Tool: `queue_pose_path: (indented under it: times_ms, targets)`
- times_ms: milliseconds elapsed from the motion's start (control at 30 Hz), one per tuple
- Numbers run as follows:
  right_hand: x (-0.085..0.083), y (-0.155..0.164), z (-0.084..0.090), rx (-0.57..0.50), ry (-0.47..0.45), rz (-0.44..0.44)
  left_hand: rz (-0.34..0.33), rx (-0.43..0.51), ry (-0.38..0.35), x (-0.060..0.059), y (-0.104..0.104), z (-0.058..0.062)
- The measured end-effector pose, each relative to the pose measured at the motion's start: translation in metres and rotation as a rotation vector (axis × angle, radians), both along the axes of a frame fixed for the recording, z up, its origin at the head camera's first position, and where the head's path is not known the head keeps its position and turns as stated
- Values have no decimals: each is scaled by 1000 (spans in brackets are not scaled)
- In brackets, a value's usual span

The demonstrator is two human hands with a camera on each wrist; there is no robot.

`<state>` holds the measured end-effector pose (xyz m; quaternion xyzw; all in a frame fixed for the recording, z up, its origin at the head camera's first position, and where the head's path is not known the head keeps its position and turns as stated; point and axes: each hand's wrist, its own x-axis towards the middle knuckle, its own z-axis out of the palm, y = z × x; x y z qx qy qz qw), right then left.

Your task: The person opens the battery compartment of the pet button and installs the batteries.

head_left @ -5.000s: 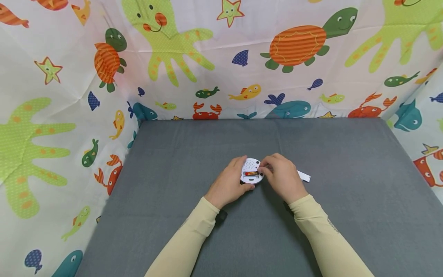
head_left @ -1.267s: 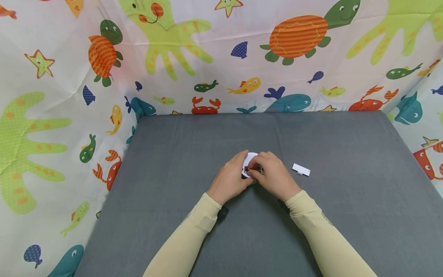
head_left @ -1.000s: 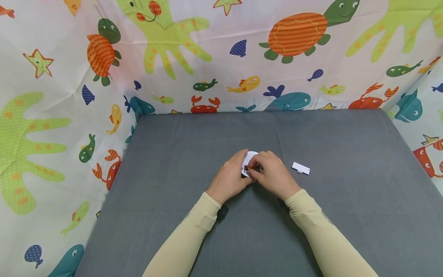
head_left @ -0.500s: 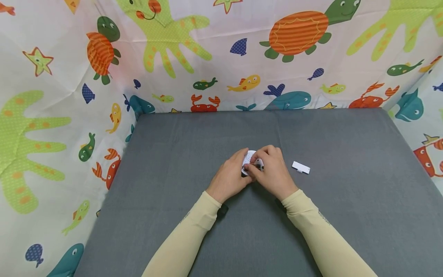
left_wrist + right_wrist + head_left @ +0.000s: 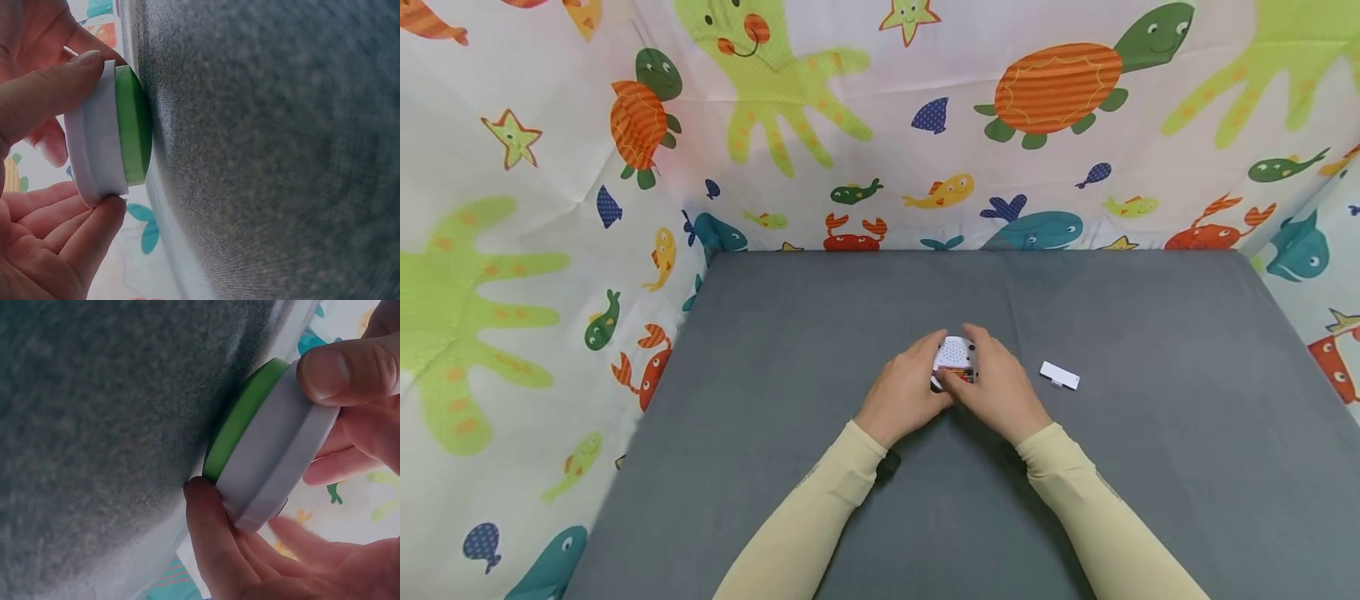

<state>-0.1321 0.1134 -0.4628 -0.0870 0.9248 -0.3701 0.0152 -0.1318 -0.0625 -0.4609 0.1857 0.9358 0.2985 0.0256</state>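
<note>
A round white device with a green underside lies green side down on the grey table. Its perforated back faces up, and a red and orange battery shows in its compartment. My left hand grips the device's left rim, with thumb and fingers on the white edge. My right hand holds the right rim between thumb and a finger. It covers most of the battery.
A small white rectangular cover lies on the table just right of my right hand. A curtain printed with sea animals walls the table at the back and on both sides.
Five seconds ago the battery lay in plain sight with my right fingers at the device's right edge. My right hand has since closed over it. The device and the white cover have stayed put.
</note>
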Motion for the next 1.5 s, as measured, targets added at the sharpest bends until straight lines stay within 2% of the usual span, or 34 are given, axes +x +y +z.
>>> queue_pose_path:
  times_ms: [133, 433, 667, 933, 1200, 1500]
  targets:
    - [0, 0, -1, -12, -20, 6, 9, 6, 21, 1, -1, -2]
    - [1, 1, -4, -46, 73, 54, 3, 10, 43, -1, 0, -1]
    - [1, 1, -4, -50, 84, 63, 1, -2, 53, -1, 1, -2]
    - [2, -1, -6, -51, 99, 35, -3, 8, 67, -1, 1, -2]
    - [2, -2, -7, -79, 47, -18, -8, 23, 81, -2, 2, -2]
    - [-1, 0, -7, -71, 36, -45, -20, 21, 93, -1, 4, -3]
